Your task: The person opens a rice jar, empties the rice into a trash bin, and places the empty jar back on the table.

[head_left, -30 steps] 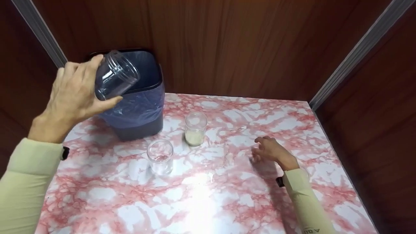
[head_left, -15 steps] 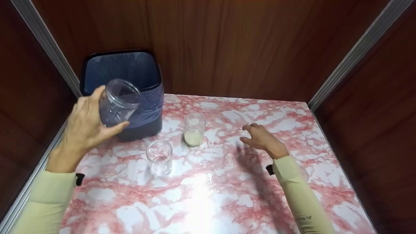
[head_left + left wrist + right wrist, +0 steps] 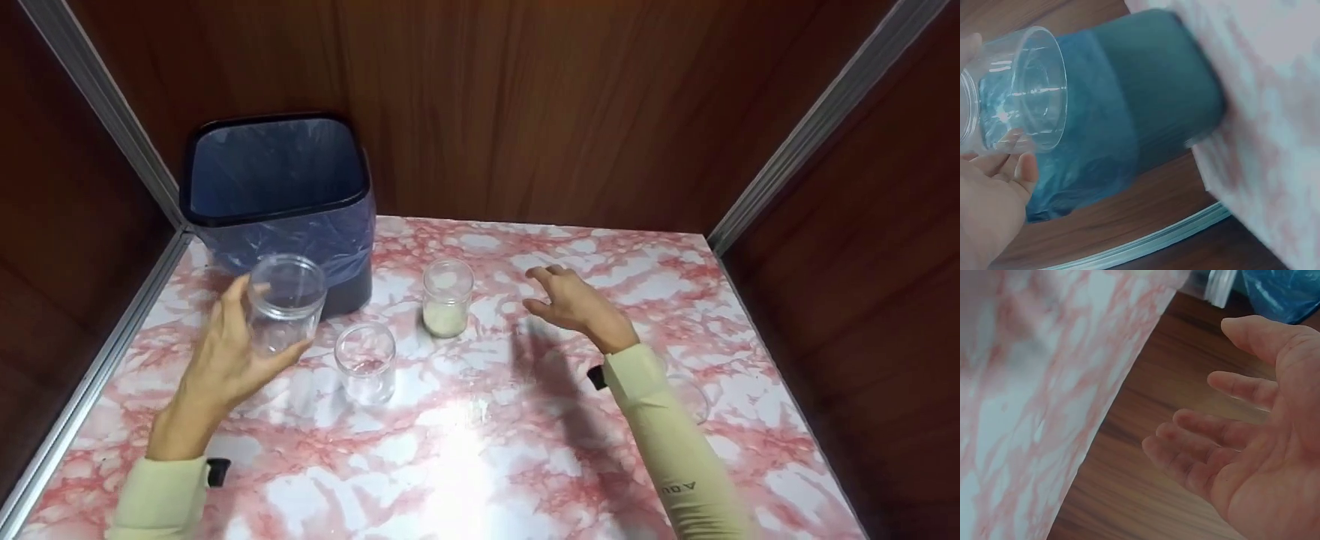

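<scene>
My left hand [image 3: 229, 349] grips a clear plastic jar [image 3: 286, 304] by its side, mouth up, in front of the bin. In the left wrist view the same jar [image 3: 1027, 90] looks see-through, with nothing visible inside. A second clear jar [image 3: 367, 367] stands upright on the table, just right of the held one. Behind it and further right is a jar with pale powder or grains [image 3: 445, 315] in its bottom. My right hand [image 3: 577, 304] hovers over the table to the right of that jar; its fingers are loosely extended and hold nothing, as the right wrist view also shows.
A dark bin [image 3: 349, 296] lined with a bluish translucent bag [image 3: 322, 240] stands at the back left. A clear round lid-like disc [image 3: 690, 397] lies partly behind my right forearm. Wooden panels [image 3: 525, 112] enclose the red-and-white marbled table [image 3: 420, 480].
My left hand has brought the jar from above the bin down and toward me, turning it from tilted to nearly upright. My right hand has drifted left and away from me.
</scene>
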Tool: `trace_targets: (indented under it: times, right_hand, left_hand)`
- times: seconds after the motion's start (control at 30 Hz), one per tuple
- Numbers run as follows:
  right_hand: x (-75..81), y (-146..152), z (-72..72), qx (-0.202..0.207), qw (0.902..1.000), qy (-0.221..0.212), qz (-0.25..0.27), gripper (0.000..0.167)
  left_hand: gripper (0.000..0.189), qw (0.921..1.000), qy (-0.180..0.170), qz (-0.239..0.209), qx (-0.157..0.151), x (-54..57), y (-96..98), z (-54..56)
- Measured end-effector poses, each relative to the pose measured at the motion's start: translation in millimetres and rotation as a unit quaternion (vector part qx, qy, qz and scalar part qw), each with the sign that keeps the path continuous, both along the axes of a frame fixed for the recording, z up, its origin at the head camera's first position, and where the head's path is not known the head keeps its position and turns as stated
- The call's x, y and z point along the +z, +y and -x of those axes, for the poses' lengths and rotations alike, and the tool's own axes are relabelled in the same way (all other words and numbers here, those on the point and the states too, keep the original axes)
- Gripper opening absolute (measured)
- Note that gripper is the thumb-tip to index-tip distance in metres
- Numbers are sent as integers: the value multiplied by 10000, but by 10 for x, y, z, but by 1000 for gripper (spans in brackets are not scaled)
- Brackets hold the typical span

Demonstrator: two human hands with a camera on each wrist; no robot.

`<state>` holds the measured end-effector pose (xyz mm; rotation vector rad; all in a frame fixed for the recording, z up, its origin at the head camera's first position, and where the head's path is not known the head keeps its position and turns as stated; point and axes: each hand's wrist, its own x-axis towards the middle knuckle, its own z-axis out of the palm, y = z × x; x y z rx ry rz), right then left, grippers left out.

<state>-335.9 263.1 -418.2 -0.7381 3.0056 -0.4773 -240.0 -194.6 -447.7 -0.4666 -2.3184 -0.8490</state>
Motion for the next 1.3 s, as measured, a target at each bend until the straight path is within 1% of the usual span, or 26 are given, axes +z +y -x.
trace_targets:
  times: [0.13, 0.23, 0.37, 0.47, 0.53, 0.67, 0.77, 0.87, 0.93, 1.0, 1.1, 1.17, 1.3]
  right_hand:
    - [16, -163, 41, 160, 9995, 200, 168, 48]
    - [21, -274, 57, 208, 9992, 301, 132, 48]
    - [45, -387, 76, 118, 9994, 320, 51, 49]
    - [72, -467, 98, 61, 9997, 197, 116, 51]
    - [86, -533, 119, 108, 9997, 76, 205, 52]
    - [89, -690, 163, 270, 9988, -175, 363, 54]
    - [59, -803, 192, 366, 9984, -214, 380, 56]
    - [3, -883, 204, 339, 9993, -96, 144, 57]
    - [-46, -918, 209, 344, 9994, 21, -29, 59]
    - [-95, -947, 215, 369, 9992, 121, -83, 61]
    - [-161, -1002, 237, 481, 9986, 238, 42, 64]
    - [-191, -1050, 251, 483, 9984, 292, 57, 67]
    - [-230, -1153, 283, 392, 9987, 282, -134, 73]
  left_hand:
    - [104, 9981, -534, -319, -21, -201, 9, -41]
    - [103, 9951, -883, -438, -39, -324, 19, -52]
    - [103, 9925, -1106, -509, -54, -472, 4, -58]
    - [102, 9914, -1196, -528, -38, -577, -23, -59]
    - [102, 9901, -1302, -522, -2, -640, -36, -62]
    - [104, 9839, -1711, -511, 108, -741, -46, -78]
    - [107, 9755, -2144, -430, 231, -783, -51, -97]
    - [109, 9662, -2544, -291, 293, -799, -58, -96]
    - [109, 9617, -2720, -194, 284, -801, -66, -83]
    - [108, 9589, -2823, -103, 259, -798, -76, -69]
    - [107, 9589, -2827, -9, 233, -793, -99, -48]
    - [107, 9588, -2832, 21, 236, -791, -111, -37]
    - [108, 9562, -2913, 55, 290, -795, -120, -23]
